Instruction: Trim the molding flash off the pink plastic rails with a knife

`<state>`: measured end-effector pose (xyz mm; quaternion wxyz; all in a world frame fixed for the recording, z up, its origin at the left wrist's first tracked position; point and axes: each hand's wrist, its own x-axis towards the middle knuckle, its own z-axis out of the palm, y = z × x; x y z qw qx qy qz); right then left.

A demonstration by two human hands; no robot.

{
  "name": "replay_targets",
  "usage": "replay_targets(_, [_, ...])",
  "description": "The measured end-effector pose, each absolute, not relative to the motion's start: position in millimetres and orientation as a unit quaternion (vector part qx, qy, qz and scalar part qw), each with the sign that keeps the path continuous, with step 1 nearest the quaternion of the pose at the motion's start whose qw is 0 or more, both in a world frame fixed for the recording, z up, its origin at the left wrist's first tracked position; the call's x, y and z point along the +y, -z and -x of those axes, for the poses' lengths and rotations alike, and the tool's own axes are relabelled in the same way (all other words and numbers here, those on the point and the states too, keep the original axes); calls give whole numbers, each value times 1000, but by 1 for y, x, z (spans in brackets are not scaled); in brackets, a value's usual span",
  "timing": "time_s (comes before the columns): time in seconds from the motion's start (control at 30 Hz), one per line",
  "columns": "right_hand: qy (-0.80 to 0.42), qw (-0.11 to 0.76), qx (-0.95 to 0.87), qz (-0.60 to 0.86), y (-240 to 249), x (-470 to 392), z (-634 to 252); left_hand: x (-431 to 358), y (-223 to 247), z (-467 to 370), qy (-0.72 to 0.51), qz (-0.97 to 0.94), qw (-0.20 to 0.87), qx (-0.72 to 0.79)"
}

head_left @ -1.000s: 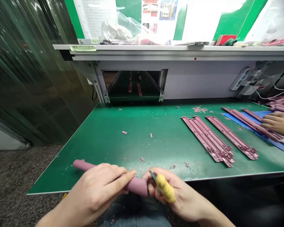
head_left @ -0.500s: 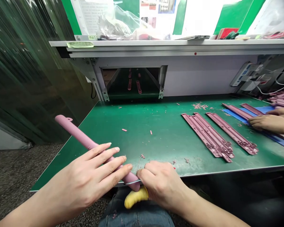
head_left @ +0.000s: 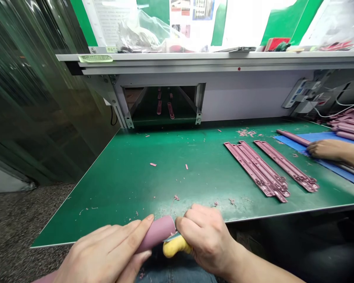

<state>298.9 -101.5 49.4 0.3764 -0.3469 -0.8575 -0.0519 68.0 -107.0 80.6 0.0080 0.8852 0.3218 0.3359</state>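
Pointing toward 2 o'clock by the table (head_left: 120, 184), the pink bar (head_left: 157, 232) fills the wrapped fingers of the left hand (head_left: 103, 253); the right hand (head_left: 205, 236), fist closed, holds a yellow-handled knife (head_left: 177, 247) at its end. Cutting looks unfinished; the pink strips (head_left: 251, 169) at 2 o'clock may be done.

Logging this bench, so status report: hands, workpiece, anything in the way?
Left hand gripping pink part. Right hand holding blade at part's end. Scraps on green table beyond, clear of blade.

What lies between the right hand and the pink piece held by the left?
A thin blade, reaching from the right hand to the pink piece; the head view shows it.
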Motion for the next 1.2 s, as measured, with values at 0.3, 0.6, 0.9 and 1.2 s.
replay_targets(0.3, [64, 391, -825, 402, -44, -94, -295, -110, -75, -71, -279, -904, -20, 324])
replay_targets(0.6, [-44, 453, -798, 394, -38, -87, -304, -111, -65, -68, -252, -879, 86, 396])
replay_targets(0.9, [-345, 499, -641, 470, -2, -94, -277, -67, -62, -126, -478, -386, 630, 475])
replay_targets(1.2, [-23, 205, -627, 751, -9, -26, -418, -26, -4, -127, -538, -511, 461, 487])
